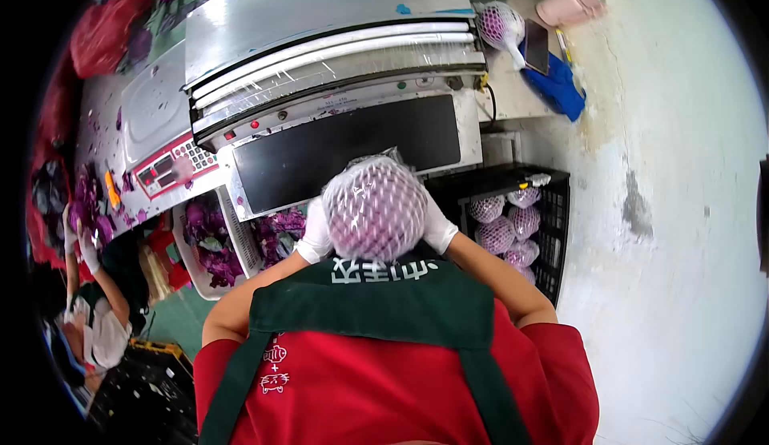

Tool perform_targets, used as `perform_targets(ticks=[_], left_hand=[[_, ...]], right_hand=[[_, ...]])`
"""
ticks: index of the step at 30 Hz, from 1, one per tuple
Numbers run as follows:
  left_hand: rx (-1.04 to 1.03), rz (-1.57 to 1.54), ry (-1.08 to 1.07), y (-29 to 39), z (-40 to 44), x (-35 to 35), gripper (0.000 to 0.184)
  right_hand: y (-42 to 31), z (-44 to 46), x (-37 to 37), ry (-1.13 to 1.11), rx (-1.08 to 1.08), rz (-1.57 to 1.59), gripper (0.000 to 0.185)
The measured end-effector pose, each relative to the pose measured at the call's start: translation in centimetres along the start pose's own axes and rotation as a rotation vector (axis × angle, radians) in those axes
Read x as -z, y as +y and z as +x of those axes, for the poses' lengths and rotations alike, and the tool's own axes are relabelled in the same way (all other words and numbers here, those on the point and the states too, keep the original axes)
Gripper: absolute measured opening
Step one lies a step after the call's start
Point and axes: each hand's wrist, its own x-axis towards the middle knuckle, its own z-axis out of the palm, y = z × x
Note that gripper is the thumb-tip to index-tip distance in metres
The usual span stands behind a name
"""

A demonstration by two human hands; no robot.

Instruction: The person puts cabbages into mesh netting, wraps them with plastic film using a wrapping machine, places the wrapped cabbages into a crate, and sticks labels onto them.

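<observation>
A purple cabbage in white foam netting and clear film is held close to the apron's chest, between my two white-gloved hands. My left hand presses on its left side, and my right hand presses on its right side; the cabbage hides part of the fingers of both. Just beyond the cabbage lies the black plate of a wrapping machine, whose white rollers and stretched clear film are behind it.
A black crate with several netted cabbages stands at right. A white basket of purple leaves and a scale are at left. A co-worker handles cabbage at far left. Another netted cabbage, phone and pink bottle sit at upper right.
</observation>
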Motion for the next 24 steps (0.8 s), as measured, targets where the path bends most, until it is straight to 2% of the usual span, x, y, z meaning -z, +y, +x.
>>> perform_targets(ticks=[2,3,4,5,6,7,8,9,10,12,13,14,15,16,17,19,20,21,23,24], left_hand=[[-0.356,0.568,-0.031,4.0,0.9,0.6,0.017],[-0.519,0.617,-0.048,6.8,1.0,0.2,0.019],[-0.64,0.489,-0.141,10.3,0.9,-0.9,0.021],[-0.699,0.313,-0.274,13.2,0.9,-1.9,0.024],[-0.671,0.104,-0.441,15.1,0.8,-3.1,0.027],[-0.523,-0.232,-0.627,16.0,0.5,-4.2,0.031],[-0.246,-0.285,-0.762,17.0,-0.4,-3.8,0.032],[0.04,-0.325,-0.884,17.8,-1.4,-3.4,0.033],[0.191,-0.456,-0.854,18.0,-2.0,-4.1,0.027],[0.388,-0.352,-0.714,18.3,-1.9,-4.6,0.016],[0.529,-0.307,-0.653,18.2,-1.9,-5.1,0.012],[0.501,-0.287,-0.617,17.2,-2.0,-5.6,0.008],[0.552,-0.294,-0.452,16.3,-2.7,-6.5,0.009],[0.599,-0.348,-0.432,14.5,-2.8,-6.6,0.015],[0.603,-0.324,-0.398,12.5,-2.3,-7.4,0.021],[0.555,-0.201,-0.307,9.2,-1.6,-10.0,0.032],[0.513,-0.141,-0.252,9.3,-2.7,-13.4,0.028],[0.439,-0.074,-0.273,7.0,-2.3,-15.1,0.027],[0.252,0.088,-0.283,5.4,-3.3,-20.0,0.026],[0.289,0.088,-0.386,4.7,-3.2,-20.9,0.027]], right_hand=[[-0.1,-0.3,-0.3,-0.167,-0.113,0.227,0.031],[-1.7,-1.3,-1.9,-0.208,-0.397,0.58,0.03],[1.2,-0.7,-2.7,-0.342,-0.224,0.625,0.03],[0.4,-1.4,-4.7,-0.321,-0.261,0.613,0.031],[-0.4,-2.2,-6.7,-0.299,-0.298,0.603,0.031],[-1.2,-3.5,-7.5,-0.216,-0.257,0.452,0.032],[-1.8,-4.6,-7.9,-0.132,-0.219,0.302,0.033],[-1.7,-5.0,-7.9,-0.136,-0.04,-0.005,0.033],[-2.2,-5.3,-8.4,-0.087,0.131,-0.317,0.033],[-6.5,-7.3,-9.2,-0.241,0.185,0.076,0.033],[-6.2,-8.5,-9.0,-0.046,0.124,0.671,0.033],[-7.1,-9.8,-9.0,-0.042,0.319,0.131,0.035],[-8.6,-11.3,-9.4,0.0,0.475,-0.422,0.038],[-4.1,-12.0,-6.7,0.098,0.67,-0.517,0.04],[-3.9,-13.2,-5.9,0.07,0.527,-0.426,0.038],[-2.0,-15.0,-2.4,0.078,0.406,-0.037,0.035],[-0.6,-15.9,0.0,0.124,0.417,0.119,0.032],[1.7,-16.7,3.0,0.101,0.525,0.218,0.03],[5.2,-19.3,7.8,0.313,0.776,-0.134,0.026],[6.9,-21.5,9.8,0.345,0.7,0.251,0.022]])
